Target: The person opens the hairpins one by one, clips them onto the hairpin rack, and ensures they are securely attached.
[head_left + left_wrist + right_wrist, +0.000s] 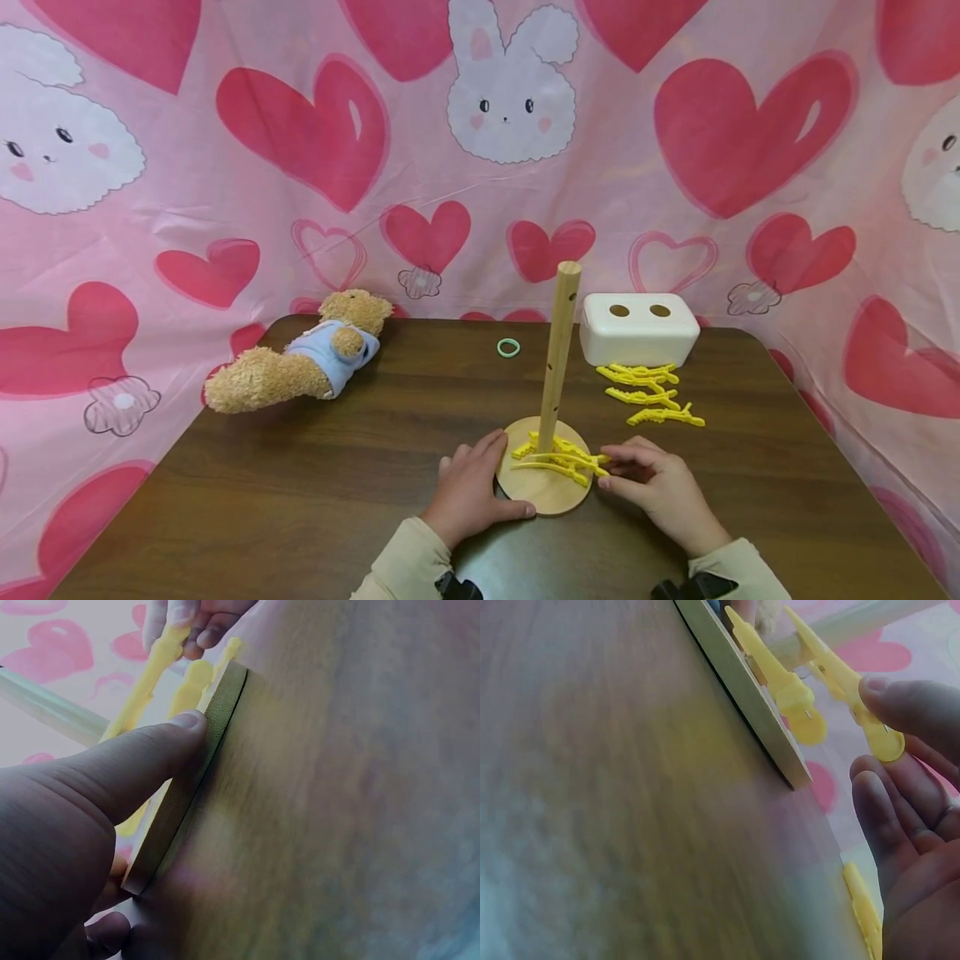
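Note:
A wooden stand with an upright dowel (559,358) and a round base (551,501) is on the table. My left hand (471,490) holds the base's left side, thumb at the front edge (187,769) and fingers farther round. Several yellow alligator hair clips (525,451) lie on the base about the foot of the dowel. Between thumb and fingers, my right hand (660,492) pinches the wide end of one yellow hair clip (855,701). That clip is held above the others, its narrow end pointing left past the dowel.
More yellow hair clips (643,397) lie in a row at the right, before a white box (637,337) with two round holes. A green ring (508,347) is behind the stand. At the back left lies a teddy bear (322,354) in a blue top.

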### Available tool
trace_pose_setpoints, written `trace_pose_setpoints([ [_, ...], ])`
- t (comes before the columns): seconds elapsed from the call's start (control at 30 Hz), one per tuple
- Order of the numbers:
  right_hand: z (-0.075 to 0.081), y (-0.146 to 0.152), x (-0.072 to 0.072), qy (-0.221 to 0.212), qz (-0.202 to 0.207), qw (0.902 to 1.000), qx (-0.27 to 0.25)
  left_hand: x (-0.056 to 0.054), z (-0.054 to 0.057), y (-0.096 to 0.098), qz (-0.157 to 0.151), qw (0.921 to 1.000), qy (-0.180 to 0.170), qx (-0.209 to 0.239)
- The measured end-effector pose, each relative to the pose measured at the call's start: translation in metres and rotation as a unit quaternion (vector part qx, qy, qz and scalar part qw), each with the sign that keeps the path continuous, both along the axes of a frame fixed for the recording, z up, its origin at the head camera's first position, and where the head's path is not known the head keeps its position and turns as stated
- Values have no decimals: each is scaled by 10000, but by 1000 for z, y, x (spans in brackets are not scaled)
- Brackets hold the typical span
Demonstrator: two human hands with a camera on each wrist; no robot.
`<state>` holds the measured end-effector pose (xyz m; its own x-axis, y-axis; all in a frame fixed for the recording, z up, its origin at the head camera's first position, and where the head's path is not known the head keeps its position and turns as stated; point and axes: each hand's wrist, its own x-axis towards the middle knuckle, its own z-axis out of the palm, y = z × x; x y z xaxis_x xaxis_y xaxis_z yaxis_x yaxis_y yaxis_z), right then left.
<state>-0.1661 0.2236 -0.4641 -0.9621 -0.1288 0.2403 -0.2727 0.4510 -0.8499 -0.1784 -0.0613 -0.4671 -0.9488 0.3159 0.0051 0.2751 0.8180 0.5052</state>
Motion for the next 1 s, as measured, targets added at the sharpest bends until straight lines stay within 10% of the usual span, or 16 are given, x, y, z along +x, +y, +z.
trace_pose_setpoints([
  [1.0, 1, -4, 0, -289, -208, 9993, -114, -1, 1, 2, 18, 9999, -27, -130],
])
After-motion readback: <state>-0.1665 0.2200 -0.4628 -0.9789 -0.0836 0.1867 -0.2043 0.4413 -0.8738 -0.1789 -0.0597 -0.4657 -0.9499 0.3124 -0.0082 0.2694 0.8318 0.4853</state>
